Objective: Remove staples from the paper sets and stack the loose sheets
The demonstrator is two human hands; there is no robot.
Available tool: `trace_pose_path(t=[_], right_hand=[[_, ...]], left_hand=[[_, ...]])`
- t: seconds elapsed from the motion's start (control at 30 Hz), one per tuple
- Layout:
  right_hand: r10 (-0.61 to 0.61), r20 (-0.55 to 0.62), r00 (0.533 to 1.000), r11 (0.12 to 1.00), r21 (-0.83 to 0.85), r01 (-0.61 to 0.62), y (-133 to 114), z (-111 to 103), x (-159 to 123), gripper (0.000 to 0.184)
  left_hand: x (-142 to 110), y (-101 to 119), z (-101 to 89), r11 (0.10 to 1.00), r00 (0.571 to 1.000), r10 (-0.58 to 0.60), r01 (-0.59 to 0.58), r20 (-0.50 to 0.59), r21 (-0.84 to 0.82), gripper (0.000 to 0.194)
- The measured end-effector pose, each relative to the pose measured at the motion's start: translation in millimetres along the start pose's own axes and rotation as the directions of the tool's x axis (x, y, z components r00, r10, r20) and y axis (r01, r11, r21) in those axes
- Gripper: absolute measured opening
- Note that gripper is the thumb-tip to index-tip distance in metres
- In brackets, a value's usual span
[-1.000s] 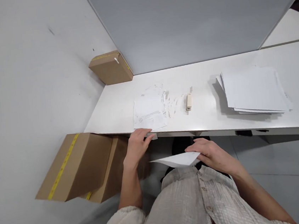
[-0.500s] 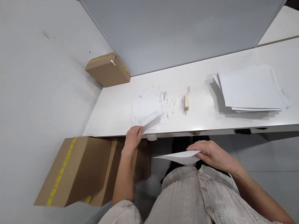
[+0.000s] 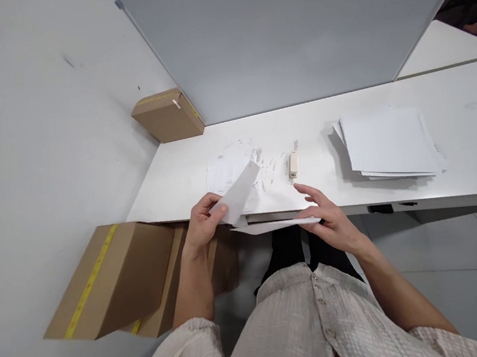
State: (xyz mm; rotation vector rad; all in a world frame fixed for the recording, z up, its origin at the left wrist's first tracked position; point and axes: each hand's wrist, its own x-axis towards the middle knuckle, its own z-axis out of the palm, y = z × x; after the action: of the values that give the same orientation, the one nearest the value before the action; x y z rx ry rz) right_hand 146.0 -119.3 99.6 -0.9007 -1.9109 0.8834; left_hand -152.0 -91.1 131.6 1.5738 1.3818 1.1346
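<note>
At the left edge of the long white bench (image 3: pixel 170 180), the left hand (image 3: pixel 203 227) is grasping a folded white paper sheet (image 3: pixel 238 194), lifted and tilted above the small pile of printed white papers (image 3: pixel 223 171). Just to the right, the right hand (image 3: pixel 332 222) holds a flat white paper sheet (image 3: pixel 269 227) near the bench front edge, with fingers spread; how it grips I cannot tell exactly. Farther right lie a small beige stapler (image 3: pixel 293 164) and a thick stack of blank white sheets (image 3: pixel 388 145).

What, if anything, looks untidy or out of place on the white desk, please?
Small white paper scraps lie scattered beside the beige stapler, and the stack of white sheets at right is fanned unevenly.
</note>
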Motion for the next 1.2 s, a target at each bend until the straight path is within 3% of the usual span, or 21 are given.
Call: trace_pose_path(t=[0.13, 0.27, 0.33, 0.4, 0.5, 0.63, 0.73, 1.2], right_hand=[[0.03, -0.055, 0.998, 0.995, 0.098, -0.024, -8, 2, 13, 0.013], [0.173, -0.078, 0.982, 0.957, 0.25, -0.149, -3, 9, 13, 0.016], [0.314, -0.118, 0.942, 0.912, 0.313, -0.265, 2, 14, 9, 0.021], [0.455, -0.192, 0.87, 0.856, 0.362, -0.368, 7, 18, 5, 0.025], [0.553, -0.287, 0.782, 0.813, 0.392, -0.431, 15, 19, 0, 0.027], [0.581, -0.308, 0.754, 0.802, 0.374, -0.465, 22, 18, -5, 0.031], [0.581, -0.308, 0.754, 0.804, 0.361, -0.472, 25, 18, -9, 0.033], [0.541, -0.344, 0.767, 0.836, 0.321, -0.446, 30, 16, -14, 0.031]], left_hand=[[-5, 16, 11.3, 0.982, 0.982, -0.036, 0.069, 0.186, -0.175, 0.022], [-2, 19, 26.1, 0.942, 0.954, -0.085, 0.172, 0.289, -0.29, 0.022], [0, 14, 37.9, 0.884, 0.959, -0.116, 0.219, 0.259, -0.414, 0.024], [-1, 7, 53.2, 0.789, 0.963, -0.159, 0.257, 0.218, -0.559, 0.033], [-7, -5, 78.8, 0.678, 0.959, -0.197, 0.283, 0.203, -0.678, 0.047], [-14, -11, 104.8, 0.746, 0.975, -0.179, 0.224, 0.135, -0.627, 0.038], [-13, -11, 113.5, 0.803, 0.986, -0.157, 0.164, 0.063, -0.573, 0.035], [-12, -1, 113.7, 0.872, 0.987, -0.124, 0.157, 0.101, -0.463, 0.027]])
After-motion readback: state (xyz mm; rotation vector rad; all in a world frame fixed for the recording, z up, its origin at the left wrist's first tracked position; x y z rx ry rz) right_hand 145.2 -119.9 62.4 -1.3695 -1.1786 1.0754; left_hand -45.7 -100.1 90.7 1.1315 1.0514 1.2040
